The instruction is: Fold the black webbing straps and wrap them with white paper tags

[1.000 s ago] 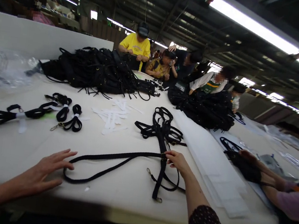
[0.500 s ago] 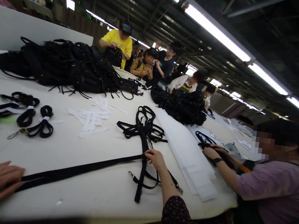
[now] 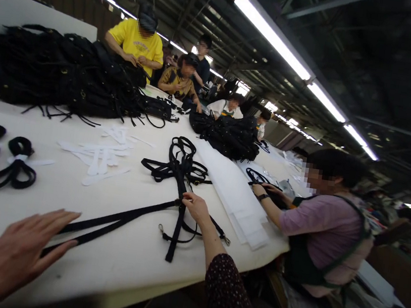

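Strap: a long black strap lies flat on the white table, stretched between my two hands.
Axis: it runs from near left to far right, toward the tangle of straps.
Left hand: fingers spread, palm pressing the strap's near end.
Right hand: arm outstretched, fingertips pinching the strap's far end, just short of the tangle.

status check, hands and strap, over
Left hand flat, open on the long black strap. Right hand pinching the strap at its buckle end. Loose strap bundle lies just beyond the right hand.
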A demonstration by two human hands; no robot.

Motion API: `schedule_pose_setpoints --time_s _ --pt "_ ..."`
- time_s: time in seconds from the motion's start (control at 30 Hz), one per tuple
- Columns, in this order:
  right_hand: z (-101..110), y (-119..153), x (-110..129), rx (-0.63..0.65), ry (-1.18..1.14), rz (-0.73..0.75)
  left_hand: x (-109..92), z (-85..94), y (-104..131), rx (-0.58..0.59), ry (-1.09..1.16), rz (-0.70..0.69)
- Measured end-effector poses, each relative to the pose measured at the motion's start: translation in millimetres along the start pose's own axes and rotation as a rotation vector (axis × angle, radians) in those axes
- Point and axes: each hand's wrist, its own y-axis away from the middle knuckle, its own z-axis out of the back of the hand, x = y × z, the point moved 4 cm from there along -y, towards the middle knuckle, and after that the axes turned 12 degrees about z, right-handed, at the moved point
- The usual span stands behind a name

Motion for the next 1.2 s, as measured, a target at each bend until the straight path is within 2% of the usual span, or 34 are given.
schedule_pose_setpoints --time_s 0.07,0.13,0.23,0.33,0.53,0.73,0.87,1.0,1.2 --pt "8.5 6.5 2.9 -0.014 0.048 -0.007 -35.4 -8.5 -14.6 0.011 -0.050 -0.044" --pt "18.9 16.0 5.2 -0.038 0.098 -0.031 -52.9 -19.3 -28.0 0.043 -0.081 -0.042" --pt "35.1 34.3 6.3 -0.069 0.175 -0.112 -55.5 -33.4 -41.4 0.136 -0.071 0.012" --pt "43.7 50.5 5.1 -0.013 0.214 -0.214 -55.0 -35.6 -46.5 0.201 -0.033 0.029" --pt "35.6 55.9 5.7 0.223 0.178 -0.323 -75.5 -20.8 -50.2 0.242 0.006 0.022" --pt "31.1 47.4 15.0 0.310 0.241 -0.355 -88.4 -18.6 -51.4 0.216 0.012 0.018" --pt "42.6 45.5 21.7 0.274 0.355 -0.336 -95.2 -19.6 -41.5 0.213 0.031 -0.046" --pt "61.8 43.0 31.3 0.151 0.543 -0.254 -100.3 -18.6 -26.3 0.204 0.038 -0.160" --pt "77.5 23.8 55.8 0.022 0.694 -0.017 -97.1 -17.8 0.8 0.338 0.138 -0.236"
